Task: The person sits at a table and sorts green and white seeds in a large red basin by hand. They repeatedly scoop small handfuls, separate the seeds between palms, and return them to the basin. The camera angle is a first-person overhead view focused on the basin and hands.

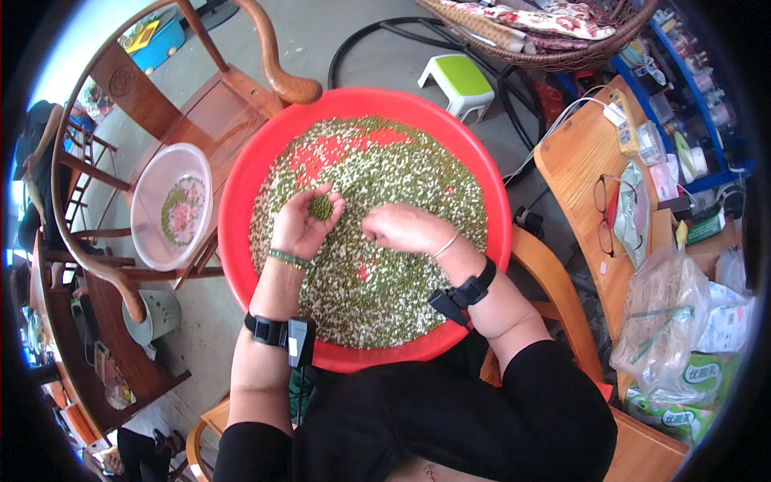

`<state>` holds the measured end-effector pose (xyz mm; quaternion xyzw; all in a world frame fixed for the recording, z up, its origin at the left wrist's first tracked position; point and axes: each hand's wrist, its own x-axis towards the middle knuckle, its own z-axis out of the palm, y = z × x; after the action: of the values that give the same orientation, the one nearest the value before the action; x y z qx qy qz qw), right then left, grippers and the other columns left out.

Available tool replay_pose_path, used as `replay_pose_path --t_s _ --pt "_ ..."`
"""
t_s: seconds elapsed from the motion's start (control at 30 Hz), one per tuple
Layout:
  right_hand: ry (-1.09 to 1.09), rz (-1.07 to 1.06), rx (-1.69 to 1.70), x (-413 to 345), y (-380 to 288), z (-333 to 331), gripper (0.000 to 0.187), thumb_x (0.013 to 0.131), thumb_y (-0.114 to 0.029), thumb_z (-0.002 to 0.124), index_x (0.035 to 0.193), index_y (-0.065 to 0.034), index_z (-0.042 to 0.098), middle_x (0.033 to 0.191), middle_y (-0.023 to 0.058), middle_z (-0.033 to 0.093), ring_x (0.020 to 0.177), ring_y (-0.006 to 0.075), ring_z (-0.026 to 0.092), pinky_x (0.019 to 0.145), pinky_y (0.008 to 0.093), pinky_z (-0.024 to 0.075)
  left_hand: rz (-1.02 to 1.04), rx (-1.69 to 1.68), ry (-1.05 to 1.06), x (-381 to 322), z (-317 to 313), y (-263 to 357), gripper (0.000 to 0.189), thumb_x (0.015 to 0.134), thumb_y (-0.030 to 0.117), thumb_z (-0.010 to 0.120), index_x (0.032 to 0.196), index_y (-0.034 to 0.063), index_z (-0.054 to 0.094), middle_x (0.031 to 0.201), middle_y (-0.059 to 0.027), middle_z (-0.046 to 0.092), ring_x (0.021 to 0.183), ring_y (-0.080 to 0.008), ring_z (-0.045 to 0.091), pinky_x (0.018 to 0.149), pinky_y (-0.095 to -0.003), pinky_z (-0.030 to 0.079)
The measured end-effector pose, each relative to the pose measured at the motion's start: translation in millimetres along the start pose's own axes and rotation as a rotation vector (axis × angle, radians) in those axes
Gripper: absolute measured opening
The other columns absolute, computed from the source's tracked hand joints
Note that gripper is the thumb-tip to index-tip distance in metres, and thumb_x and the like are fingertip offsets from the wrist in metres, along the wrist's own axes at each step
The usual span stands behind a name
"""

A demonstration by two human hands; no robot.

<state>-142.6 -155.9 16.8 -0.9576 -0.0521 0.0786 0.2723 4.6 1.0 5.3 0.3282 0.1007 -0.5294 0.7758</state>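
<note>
A large round red plastic basin (479, 159) lies before me, its floor spread with mixed green beans and whitish grains (391, 301). Palm up, my left hand (304, 226) cups a small heap of green beans (321, 208) over the left part of the basin. My right hand (409, 229) is just to its right, knuckles up and fingers bent down at the mix. Whether a bean sits between those fingertips is hidden. Red basin floor shows through where the mix is thin.
A wooden armchair (205, 114) at left bears a pale plastic bowl (141, 211) with some green beans inside. A white-and-green stool (461, 81) and a black hose (361, 42) lie beyond the basin. At right, a wooden table (569, 162) holds eyeglasses (600, 196) and plastic bags (662, 313).
</note>
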Motion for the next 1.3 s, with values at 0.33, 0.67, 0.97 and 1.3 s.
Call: replay_pose_path --t_s 0.33,0.67,0.97,1.3 --pt "0.005 -0.093 0.113 1 -5 -3 0.006 0.072 -0.005 0.063 0.077 -0.0056 0.061 0.08 0.0116 0.062 0.081 0.0296 0.063 0.071 0.0396 0.0509 0.029 0.039 0.021 -3 3 0 0.025 0.097 0.013 0.041 0.108 -0.0077 0.049 0.109 -0.0173 0.053 0.099 -0.0268 0.057 0.087 -0.0371 0.054" --pt "-0.044 -0.19 0.103 7 -6 22 0.007 0.069 -0.004 0.062 0.074 -0.0064 0.064 0.075 0.0133 0.062 0.075 0.0315 0.063 0.065 0.0408 0.0499 0.0 0.023 -0.002 1 -2 0 0.027 0.096 0.013 0.041 0.11 -0.009 0.048 0.108 -0.0179 0.054 0.099 -0.0283 0.058 0.086 -0.0374 0.055" --pt "-0.084 -0.182 -0.007 4 -14 13 0.004 0.075 -0.011 0.06 0.076 -0.0063 0.061 0.077 0.0105 0.06 0.08 0.0303 0.062 0.069 0.0408 0.0509 -0.007 0.012 -0.003 0 2 -2 0.03 0.096 0.013 0.04 0.112 -0.0096 0.051 0.1 -0.0184 0.057 0.096 -0.029 0.058 0.087 -0.0369 0.052" --pt "0.002 -0.195 0.038 2 -17 17 0.009 0.071 -0.011 0.058 0.069 -0.0058 0.064 0.071 0.0144 0.063 0.072 0.0327 0.063 0.061 0.0421 0.0501 -0.01 0.04 0.012 1 -2 -3 0.029 0.096 0.015 0.043 0.112 -0.0076 0.052 0.101 -0.0188 0.058 0.095 -0.0294 0.059 0.084 -0.036 0.054"
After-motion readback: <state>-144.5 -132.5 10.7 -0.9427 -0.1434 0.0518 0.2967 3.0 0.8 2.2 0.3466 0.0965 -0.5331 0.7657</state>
